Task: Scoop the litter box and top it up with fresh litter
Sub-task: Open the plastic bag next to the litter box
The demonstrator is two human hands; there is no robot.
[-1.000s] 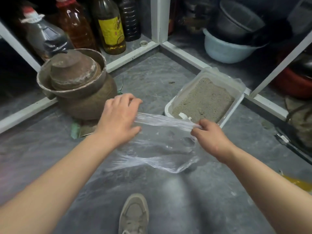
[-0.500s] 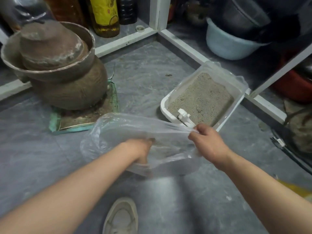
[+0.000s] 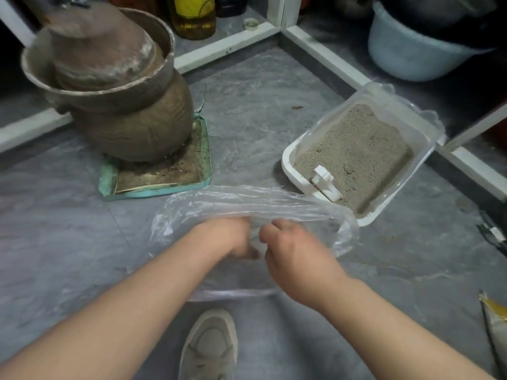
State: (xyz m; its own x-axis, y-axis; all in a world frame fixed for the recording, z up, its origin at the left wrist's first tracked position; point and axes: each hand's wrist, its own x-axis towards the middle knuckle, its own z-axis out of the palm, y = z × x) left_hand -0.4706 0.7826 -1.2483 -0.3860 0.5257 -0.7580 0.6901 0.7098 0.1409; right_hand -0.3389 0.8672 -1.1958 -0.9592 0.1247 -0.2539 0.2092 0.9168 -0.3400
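A white litter box (image 3: 290,157) with a clear upper wall sits on the grey floor at the right, filled with grey litter (image 3: 354,154). A white scoop (image 3: 326,182) rests in its near corner. In front of it a clear plastic bag (image 3: 247,204) hangs with its mouth spread wide. My left hand (image 3: 227,237) reaches down inside the bag, fingers curled and partly hidden by the film. My right hand (image 3: 293,250) grips the bag's near edge close beside the left hand.
A large brown clay jar (image 3: 131,116) stands on a teal tray (image 3: 156,187) at the left. White cabinet frames (image 3: 323,50) hold oil bottles (image 3: 192,17) and a pale blue basin (image 3: 411,56). My shoe (image 3: 211,344) is at the bottom, a yellow bag (image 3: 493,319) at the far right.
My left hand went from holding the bag's rim to reaching inside it. My right hand moved left along the edge, closer to the left hand. The bag's mouth opened wider.
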